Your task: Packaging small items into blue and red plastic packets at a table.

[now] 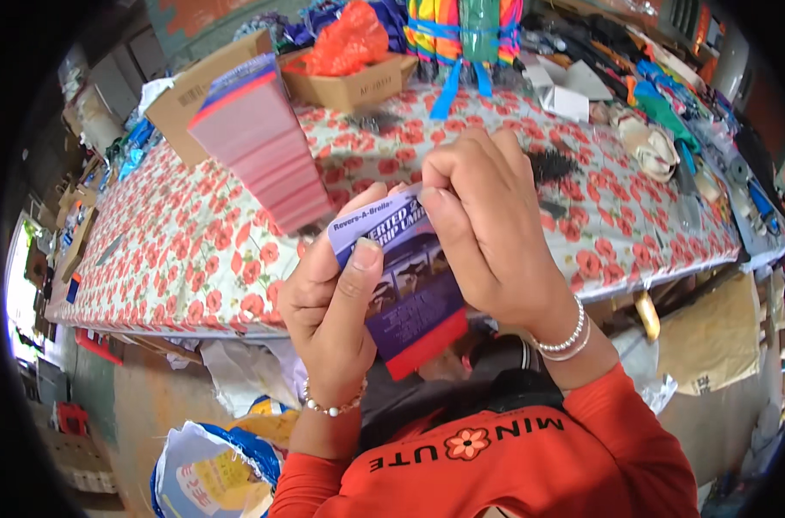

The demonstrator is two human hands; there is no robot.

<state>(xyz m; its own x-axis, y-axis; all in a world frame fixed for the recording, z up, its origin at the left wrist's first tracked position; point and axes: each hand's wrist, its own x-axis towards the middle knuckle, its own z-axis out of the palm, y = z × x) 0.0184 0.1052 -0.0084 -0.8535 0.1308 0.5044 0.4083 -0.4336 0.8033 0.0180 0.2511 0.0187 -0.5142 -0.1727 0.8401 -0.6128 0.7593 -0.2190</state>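
Note:
A purple printed packaging card (pixel 414 311) with a red lower band is held up in front of my body, its lower end tilted toward me. My left hand (pixel 336 298) grips its upper left side, with the thumb on the printed face. The thumb and fingers of my right hand (pixel 491 229) pinch the top right corner, which they partly cover. Beyond my left hand, a tall stack of similar cards (pixel 263 155), seen mostly from its pink edges, is on the table (pixel 194 250) with its poppy-patterned cover.
Behind the stack are a cardboard flap (pixel 181 108) and a box (pixel 358 86) holding a red plastic bag (pixel 349 39). Rainbow-coloured folded fabric bundles (pixel 435 34), a white carton (pixel 569 91) and a dark bristly pile (pixel 552 166) lie farther right. A woven sack (pixel 163 479) stands at lower left.

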